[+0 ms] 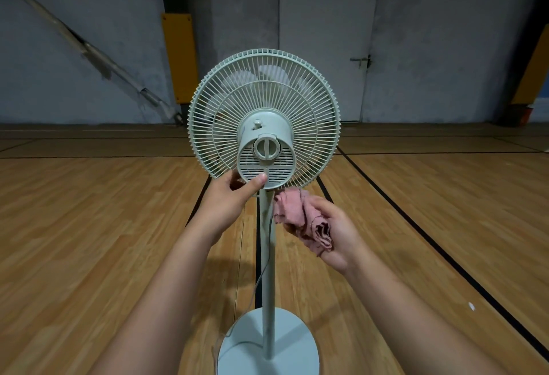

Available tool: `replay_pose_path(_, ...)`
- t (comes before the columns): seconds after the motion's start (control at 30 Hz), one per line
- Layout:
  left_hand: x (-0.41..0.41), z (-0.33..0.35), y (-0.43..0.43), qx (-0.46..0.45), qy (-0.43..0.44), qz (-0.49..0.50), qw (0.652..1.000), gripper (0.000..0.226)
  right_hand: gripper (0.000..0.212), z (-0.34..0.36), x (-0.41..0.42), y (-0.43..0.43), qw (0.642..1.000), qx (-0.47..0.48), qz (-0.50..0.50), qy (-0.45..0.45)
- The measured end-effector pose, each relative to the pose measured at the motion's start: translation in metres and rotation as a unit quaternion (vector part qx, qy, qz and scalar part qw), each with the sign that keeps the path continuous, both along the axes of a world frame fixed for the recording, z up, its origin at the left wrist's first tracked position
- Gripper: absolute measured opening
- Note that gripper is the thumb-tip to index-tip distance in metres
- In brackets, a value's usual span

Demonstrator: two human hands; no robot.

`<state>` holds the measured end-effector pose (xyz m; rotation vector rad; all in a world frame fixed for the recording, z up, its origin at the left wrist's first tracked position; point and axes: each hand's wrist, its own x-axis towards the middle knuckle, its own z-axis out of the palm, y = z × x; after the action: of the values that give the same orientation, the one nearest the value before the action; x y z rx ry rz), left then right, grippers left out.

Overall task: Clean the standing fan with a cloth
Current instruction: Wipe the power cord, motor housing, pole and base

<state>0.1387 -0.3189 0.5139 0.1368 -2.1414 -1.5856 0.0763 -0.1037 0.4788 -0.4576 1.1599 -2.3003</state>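
- Fingers [234,177] of your left hand [228,199] are curled round the lower left edge of the motor housing [267,137] at the back of the fan [214,125], with the thumb [258,181] pressed on its slotted rear face; you are gripping the fan there.
- Your right hand [338,235] is clenched round a bunched pink cloth [292,208], fingers [322,207] wrapped over it from the right, and loose folds spill out to the left and below.
- That cloth sits just right of the pole [267,256] and just under the bottom rim of the grille [315,125]; whether it touches either one, you cannot tell from this angle.
- Your fan stands upright in the middle of the scene with its back toward you, head tipped slightly, and pale blades showing through the grille.
- On the near face of the housing is a round knob [266,146], and a small pin stands on top.
- Down near you, the pole meets a round pale base [246,342] on the wooden floor [89,226], which is marked with black lines.
- From behind the pole a thin cord [256,282] hangs down and trails off to the left of the base.
- Far behind, the grey wall [74,48] has a white door [326,48] to the right of the fan and a yellow pad [178,57] to the left.
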Motion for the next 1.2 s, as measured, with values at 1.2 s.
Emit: replay_pose_path(1.2, 0.037, -0.017, -0.031, 0.232, -0.189, -0.090, 0.950, 0.031, 0.008, -0.001, 0.032, -0.017, 0.950, 0.248, -0.079, 0.173)
